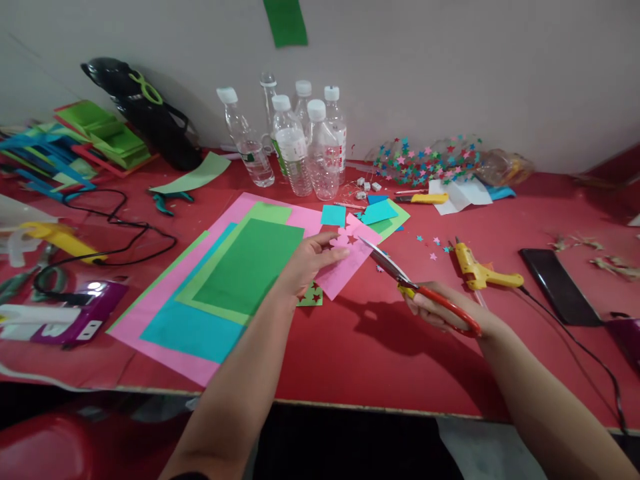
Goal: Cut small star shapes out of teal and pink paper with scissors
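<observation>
Between the left fingers (336,254), clamped at its left edge, is a pink paper piece with star-shaped holes (346,267), its right side left free, probably to face the blades. Right of it, the right fingers (424,313) are closed around the handles of the red-handled metal scissors (426,292), whose tips point left over the paper; whether they touch it I cannot tell. This opposed grip likely lets one hand steady the sheet while the other aims. Just below the left fingers, a light-green paper piece with star cut-outs (313,297) lies on the red surface (350,373). Left of those fingers, a dark green rectangular paper sheet (247,263) tops overlapping coloured sheets, perhaps spread for easy choosing. Right of the right fingers rests a yellow plastic glue gun (483,272), apparently set aside within reach.
</observation>
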Available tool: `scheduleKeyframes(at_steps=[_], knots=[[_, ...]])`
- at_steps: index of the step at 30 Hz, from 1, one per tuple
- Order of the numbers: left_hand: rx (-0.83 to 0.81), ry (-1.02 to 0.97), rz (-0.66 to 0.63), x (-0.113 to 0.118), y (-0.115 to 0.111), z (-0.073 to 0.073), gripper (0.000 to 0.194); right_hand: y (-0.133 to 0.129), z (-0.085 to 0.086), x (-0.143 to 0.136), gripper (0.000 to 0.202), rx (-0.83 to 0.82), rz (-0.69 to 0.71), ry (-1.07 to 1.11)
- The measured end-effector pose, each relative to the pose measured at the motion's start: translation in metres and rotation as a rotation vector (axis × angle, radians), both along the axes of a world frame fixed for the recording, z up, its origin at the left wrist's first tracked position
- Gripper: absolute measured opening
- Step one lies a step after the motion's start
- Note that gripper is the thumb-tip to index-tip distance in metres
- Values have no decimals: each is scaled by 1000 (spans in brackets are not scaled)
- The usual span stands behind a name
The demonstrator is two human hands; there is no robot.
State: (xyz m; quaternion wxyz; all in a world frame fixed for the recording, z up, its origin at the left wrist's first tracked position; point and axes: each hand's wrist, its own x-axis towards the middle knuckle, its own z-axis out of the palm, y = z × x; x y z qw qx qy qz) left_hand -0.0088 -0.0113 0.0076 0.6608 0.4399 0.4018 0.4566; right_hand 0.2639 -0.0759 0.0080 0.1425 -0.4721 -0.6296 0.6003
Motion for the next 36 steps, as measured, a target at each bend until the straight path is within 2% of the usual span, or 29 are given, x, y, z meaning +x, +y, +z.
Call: scheduleKeyframes(at_steps=[4,6,10,16,19,24,36], knots=[[-112,156,-233,-7,-5,2,25,-1,-2,0,44,-10,55,28],[-102,255,-286,-10,-7,4,25,-1,-3,1,43,-10,66,21],[-39,317,-181,-10,-7,5,28,-1,-5,2,43,1,67,-2],[-90,184,-135,2,-9,2,27,-4,-6,-5,47,-78,15,20],[-141,64,-57,10,-10,0,27,-4,-3,-10,49,-119,-7,27],[-101,-14,90,20,-13,-7,23,-6,-1,-19,55,-89,-4,31],[-63,-47,139,23,-17,-8,22,-9,-1,-20,55,-105,-21,39]])
